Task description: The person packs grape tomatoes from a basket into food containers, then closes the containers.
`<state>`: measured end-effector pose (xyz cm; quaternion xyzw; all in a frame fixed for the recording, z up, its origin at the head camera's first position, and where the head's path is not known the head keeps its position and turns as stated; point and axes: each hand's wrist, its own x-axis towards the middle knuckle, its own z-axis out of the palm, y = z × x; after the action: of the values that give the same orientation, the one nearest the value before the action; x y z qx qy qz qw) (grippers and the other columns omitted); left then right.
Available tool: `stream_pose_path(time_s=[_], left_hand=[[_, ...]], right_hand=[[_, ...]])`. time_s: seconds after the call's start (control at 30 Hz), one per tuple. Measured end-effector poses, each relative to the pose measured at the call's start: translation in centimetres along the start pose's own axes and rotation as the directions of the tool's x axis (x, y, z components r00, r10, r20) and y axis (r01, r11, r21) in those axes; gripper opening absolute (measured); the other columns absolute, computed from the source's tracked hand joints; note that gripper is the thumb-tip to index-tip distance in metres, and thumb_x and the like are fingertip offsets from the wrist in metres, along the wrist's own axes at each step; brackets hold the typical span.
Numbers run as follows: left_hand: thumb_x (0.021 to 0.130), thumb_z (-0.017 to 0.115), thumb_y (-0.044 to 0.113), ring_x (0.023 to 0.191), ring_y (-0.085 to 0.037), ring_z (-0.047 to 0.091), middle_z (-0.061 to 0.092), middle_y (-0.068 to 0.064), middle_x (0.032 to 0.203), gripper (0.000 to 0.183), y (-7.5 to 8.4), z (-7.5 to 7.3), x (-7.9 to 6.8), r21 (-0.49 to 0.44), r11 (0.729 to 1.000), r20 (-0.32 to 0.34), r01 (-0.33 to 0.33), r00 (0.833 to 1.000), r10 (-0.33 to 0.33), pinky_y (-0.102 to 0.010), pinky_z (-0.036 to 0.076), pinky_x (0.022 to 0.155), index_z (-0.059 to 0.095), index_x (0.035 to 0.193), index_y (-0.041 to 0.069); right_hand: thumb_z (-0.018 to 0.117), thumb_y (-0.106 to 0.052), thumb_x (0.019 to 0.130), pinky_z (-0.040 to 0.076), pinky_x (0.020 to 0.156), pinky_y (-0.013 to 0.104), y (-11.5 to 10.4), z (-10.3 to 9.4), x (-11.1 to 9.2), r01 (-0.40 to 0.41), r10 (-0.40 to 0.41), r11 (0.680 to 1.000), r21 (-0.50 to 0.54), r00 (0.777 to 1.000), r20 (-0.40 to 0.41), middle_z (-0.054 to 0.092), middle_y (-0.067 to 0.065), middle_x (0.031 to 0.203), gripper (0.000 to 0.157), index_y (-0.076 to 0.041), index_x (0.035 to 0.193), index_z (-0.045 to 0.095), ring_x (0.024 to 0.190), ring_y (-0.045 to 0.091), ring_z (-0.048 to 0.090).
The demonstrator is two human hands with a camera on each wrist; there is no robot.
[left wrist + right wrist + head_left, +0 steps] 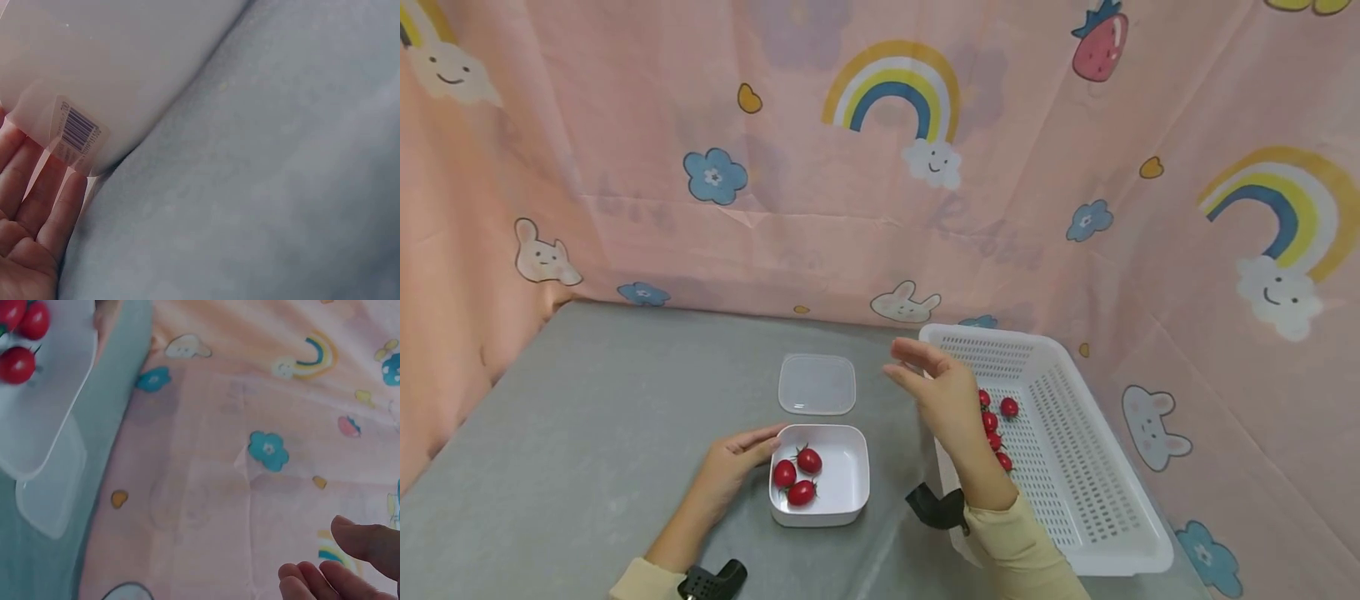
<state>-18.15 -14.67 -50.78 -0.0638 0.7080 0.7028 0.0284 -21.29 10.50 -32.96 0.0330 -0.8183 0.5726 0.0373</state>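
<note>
I have the left hand (733,462) over there touching the white box (822,517) with extended fingers, three cherry tomatoes (801,493) lying in its left half, while the right hand (951,400), empty, thumb parted narrowly from fingers, hangs by the basket (1123,562) containing more tomatoes (1009,407)

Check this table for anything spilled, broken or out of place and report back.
Nothing stands out. Three cherry tomatoes sit inside the white container, the translucent lid lies flat behind it, and the other visible tomatoes are in the basket. No spill or damage shows, though the right hand hides part of the basket.
</note>
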Motion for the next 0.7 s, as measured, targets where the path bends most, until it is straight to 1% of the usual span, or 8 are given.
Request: stream_pose_path(time_s=[0.13,0.17,0.2,0.3,0.37,0.4,0.53,0.7], left_hand=[[0.092,0.07,0.018,0.097,0.003,0.066,0.069,-0.014,0.125,0.037,0.1,0.1,0.0,0.006,1.0,0.006,-0.008,1.0,0.008,-0.018,0.051,0.087,0.068,0.124,0.0],[0.092,0.07,0.018,0.097,0.003,0.066,0.069,-0.015,0.125,0.037,0.1,0.1,0.0,0.009,1.0,0.008,-0.01,1.0,0.01,-0.018,0.051,0.087,0.068,0.124,0.0],[0.092,0.07,0.018,0.097,0.003,0.066,0.069,-0.015,0.126,0.037,0.1,0.1,0.0,0.009,1.0,0.008,-0.01,1.0,0.01,-0.018,0.051,0.087,0.068,0.124,0.0],[0.092,0.07,0.019,0.098,0.003,0.065,0.069,-0.015,0.126,0.037,0.1,0.1,0.0,0.011,1.0,0.008,-0.008,1.0,0.008,-0.018,0.051,0.088,0.068,0.124,0.0],[0.092,0.07,0.019,0.098,0.003,0.065,0.069,-0.014,0.126,0.037,0.1,0.1,0.0,0.01,1.0,0.008,-0.008,1.0,0.008,-0.018,0.051,0.088,0.068,0.124,0.0],[0.092,0.07,0.019,0.098,0.003,0.065,0.069,-0.014,0.126,0.037,0.1,0.1,0.1,0.008,1.0,0.008,-0.008,1.0,0.008,-0.018,0.051,0.088,0.068,0.124,0.0],[0.092,0.07,0.017,0.098,0.003,0.066,0.07,-0.013,0.124,0.037,0.0,0.2,0.1,-0.007,1.0,0.008,-0.011,1.0,0.011,-0.018,0.051,0.088,0.068,0.124,-0.001],[0.091,0.07,0.015,0.098,0.003,0.066,0.073,-0.008,0.12,0.037,-0.1,0.2,0.0,-0.019,1.0,0.0,-0.01,1.0,0.01,-0.018,0.051,0.088,0.067,0.124,-0.002]], right_hand=[[0.075,-0.02,0.089,0.048,0.105,0.044,0.6,-1.7,0.8,-0.039,0.037,0.998,-0.057,0.999,-0.02,0.069,0.007,0.129,0.037,-0.012,0.124,0.069,0.125,0.022,0.061],[0.075,-0.022,0.089,0.049,0.105,0.042,0.8,-2.1,0.9,-0.044,0.043,0.997,-0.071,0.999,-0.027,0.068,0.007,0.13,0.038,-0.013,0.125,0.069,0.126,0.021,0.061],[0.075,-0.023,0.089,0.052,0.099,0.038,1.0,-2.5,1.0,-0.047,0.045,0.996,-0.072,0.998,-0.033,0.068,0.007,0.13,0.039,-0.012,0.126,0.068,0.126,0.021,0.06],[0.074,-0.024,0.09,0.054,0.092,0.027,1.5,-3.5,1.5,-0.047,0.043,0.995,-0.084,0.998,-0.044,0.067,0.007,0.132,0.039,-0.013,0.128,0.067,0.127,0.02,0.06],[0.073,-0.024,0.091,0.054,0.092,0.025,1.9,-4.1,1.8,-0.043,0.038,0.995,-0.087,0.998,-0.051,0.066,0.007,0.134,0.04,-0.012,0.129,0.066,0.127,0.019,0.06],[0.073,-0.024,0.091,0.054,0.093,0.026,2.1,-4.4,2.0,-0.041,0.036,0.995,-0.088,0.998,-0.056,0.066,0.007,0.134,0.04,-0.012,0.129,0.066,0.127,0.019,0.06],[0.073,-0.023,0.092,0.049,0.105,0.038,3.2,-5.2,3.0,-0.043,0.038,0.996,-0.077,0.997,-0.064,0.065,0.009,0.135,0.043,-0.01,0.132,0.064,0.129,0.02,0.058],[0.071,-0.025,0.093,0.044,0.11,0.044,4.7,-6.4,4.2,-0.06,0.056,0.995,-0.074,0.997,-0.052,0.061,0.013,0.139,0.048,-0.008,0.136,0.06,0.134,0.024,0.054]])
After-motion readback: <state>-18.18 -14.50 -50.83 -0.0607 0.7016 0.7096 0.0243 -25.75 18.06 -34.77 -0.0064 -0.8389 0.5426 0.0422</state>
